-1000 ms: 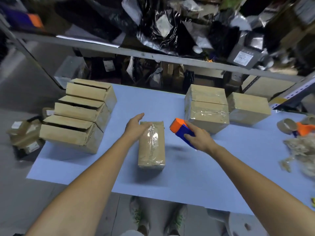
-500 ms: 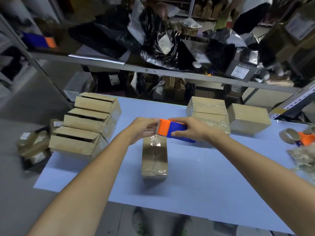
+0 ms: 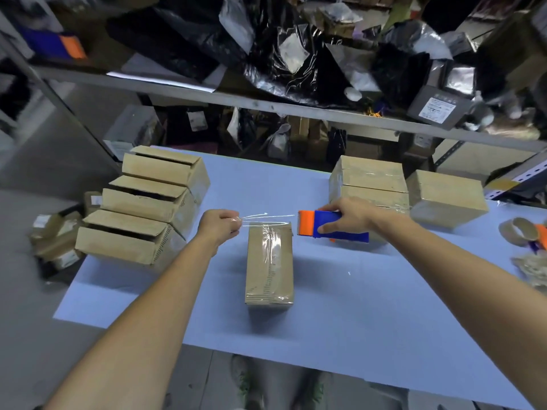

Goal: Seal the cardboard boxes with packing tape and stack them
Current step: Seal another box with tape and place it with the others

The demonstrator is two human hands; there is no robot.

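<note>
A narrow cardboard box lies lengthwise in the middle of the pale blue table, with clear tape along its top. My right hand grips a blue and orange tape dispenser just above and right of the box's far end. My left hand pinches the free end of a clear tape strip that stretches from the dispenser across the box's far end.
Three boxes with loose flaps sit stacked in steps at the table's left. Taped boxes and another box stand at the back right. Empty tape cores and a second dispenser lie at the right edge. A cluttered shelf hangs behind.
My hands, together at the dispenser half a second ago, have drawn apart, pulling out a length of clear tape. A second ago my left hand lay on the box.
</note>
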